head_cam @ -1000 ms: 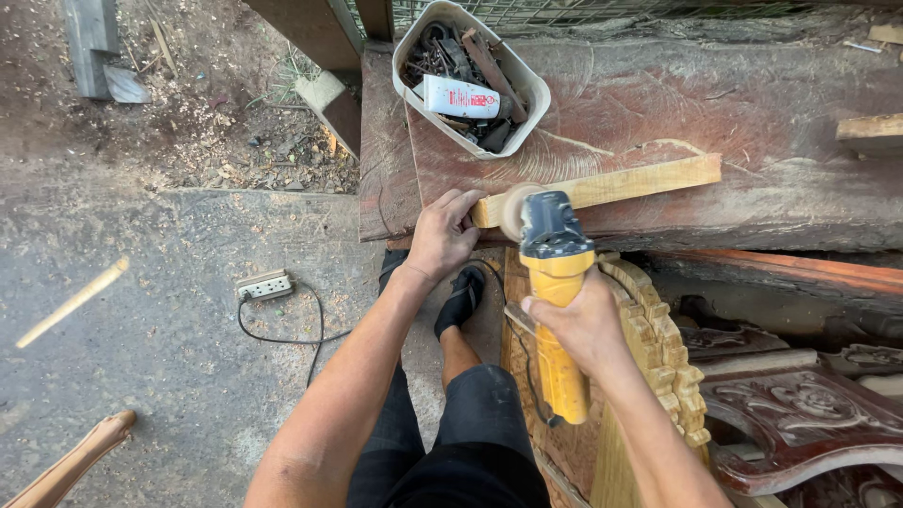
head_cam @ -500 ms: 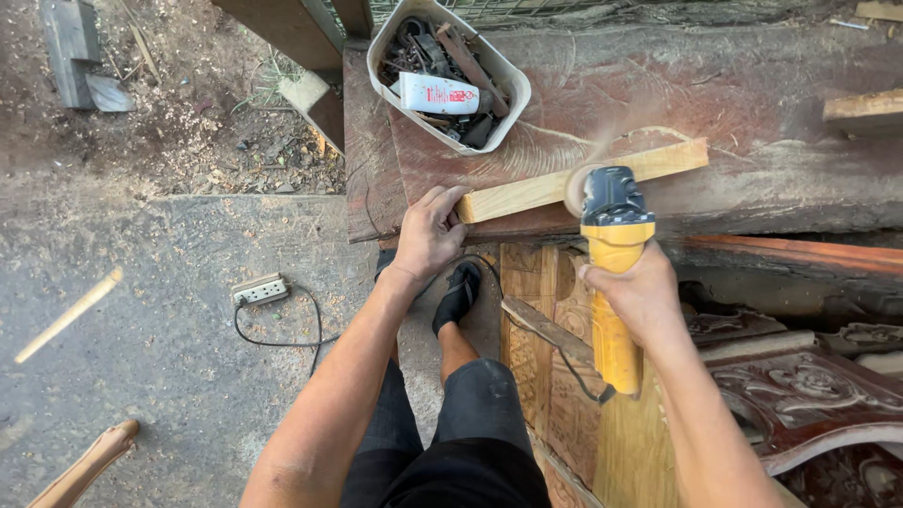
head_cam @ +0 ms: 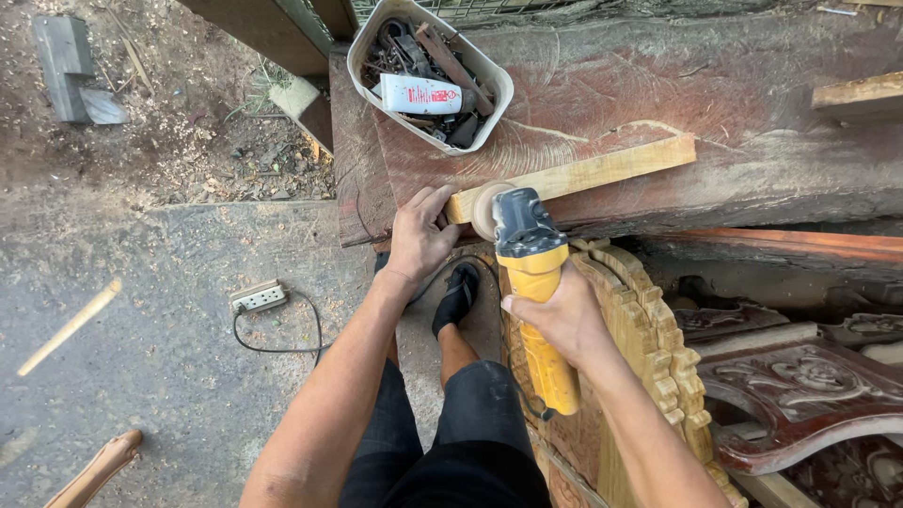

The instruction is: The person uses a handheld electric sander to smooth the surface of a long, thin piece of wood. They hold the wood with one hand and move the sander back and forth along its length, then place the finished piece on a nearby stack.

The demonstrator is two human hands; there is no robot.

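A pale wooden strip (head_cam: 602, 169) lies across a thick reddish slab (head_cam: 715, 103). My left hand (head_cam: 419, 230) presses down on the strip's near left end. My right hand (head_cam: 560, 315) grips the yellow body of an angle grinder (head_cam: 531, 273), whose round sanding disc (head_cam: 482, 209) sits against the strip's left end, right beside my left fingers.
A white plastic tub (head_cam: 428, 71) of tools and a tube stands on the slab's far left. Carved wooden panels (head_cam: 649, 329) lean at the right. A white power strip (head_cam: 258, 297) with cable lies on the concrete floor. My black shoe (head_cam: 458, 296) is below the slab.
The grinder moved right along the strip, then came back to its left end beside my left hand. The left hand stayed on the strip.
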